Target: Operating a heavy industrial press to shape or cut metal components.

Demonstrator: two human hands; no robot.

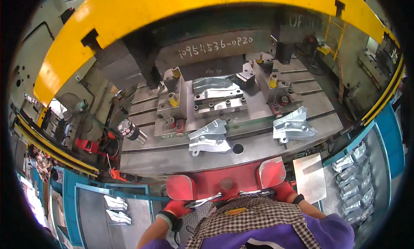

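My left hand [176, 207], in a red glove, is closed at the left end of a red control stand [211, 182]. A slim silver tong-like tool [206, 200] runs out of it towards my apron. At the stand's right end, my right hand [283, 191], also red-gloved, is closed on a similar silver tool [255, 192]. The stand's raised guards partly hide the fingers of both hands. Beyond the stand, a bent sheet-metal part [209, 138] lies left of centre on the press bed, and another formed part [293, 126] lies further right.
A lower die [220, 107] holding a formed sheet stands under the yellow press frame [207, 3]. A steel tumbler [131, 132] is on the bed's left. Blue-edged trays flank me: two parts [116, 209] at left, several stacked parts [355, 188] at right, beside a flat plate [309, 175].
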